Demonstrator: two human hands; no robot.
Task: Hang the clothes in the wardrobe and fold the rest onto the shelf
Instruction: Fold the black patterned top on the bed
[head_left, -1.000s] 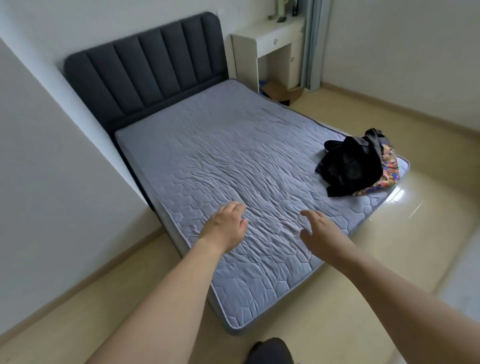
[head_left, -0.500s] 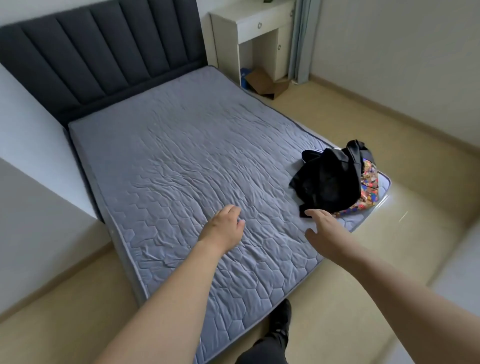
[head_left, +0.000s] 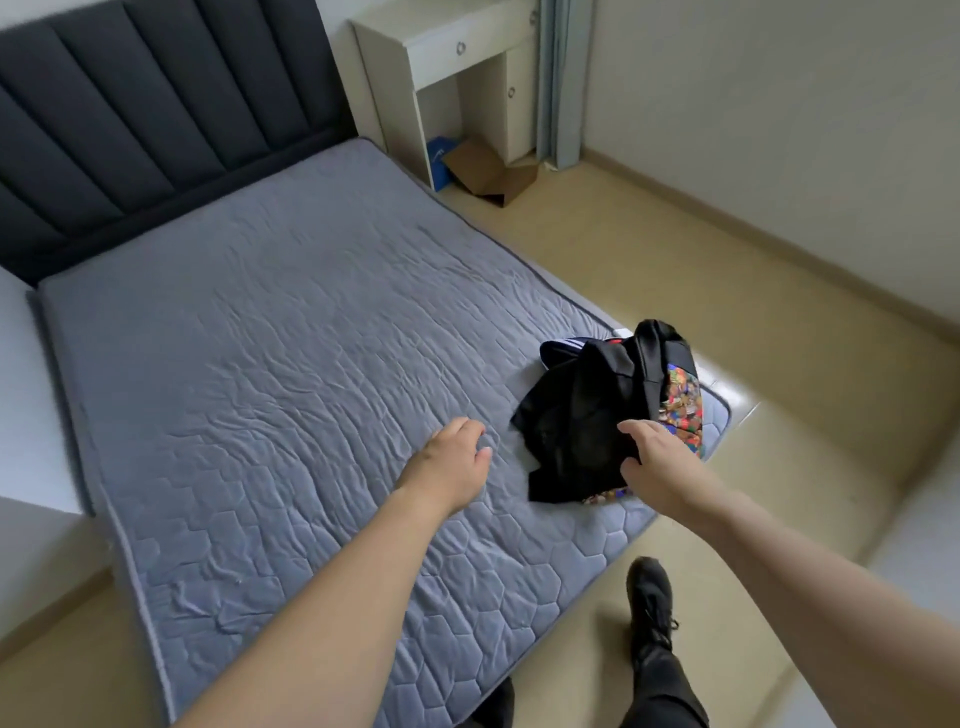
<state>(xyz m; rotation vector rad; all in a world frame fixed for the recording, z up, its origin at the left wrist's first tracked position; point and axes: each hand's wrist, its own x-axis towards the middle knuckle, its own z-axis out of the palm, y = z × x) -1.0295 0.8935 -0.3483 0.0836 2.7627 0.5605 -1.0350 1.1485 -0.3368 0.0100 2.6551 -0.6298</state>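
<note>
A heap of clothes lies at the near right corner of the grey quilted mattress (head_left: 270, 364): a black garment (head_left: 582, 410) on top, a multicoloured patterned one (head_left: 683, 400) under it, and a dark piece with white stripes (head_left: 563, 347) at the back. My right hand (head_left: 657, 460) is at the front edge of the black garment, fingers spread, thumb over the cloth; no grip shows. My left hand (head_left: 449, 462) hovers over the bare mattress just left of the heap, fingers loosely curled, holding nothing.
A dark padded headboard (head_left: 145, 114) stands at the far end of the bed. A white desk (head_left: 447, 57) with a cardboard box (head_left: 491, 171) under it sits in the far corner by a curtain (head_left: 558, 83). My black shoe (head_left: 649, 603) is on the beige floor beside the bed.
I have stepped toward the bed's right corner. Both hands moved right; my right hand went from over bare mattress to the edge of the black garment.
</note>
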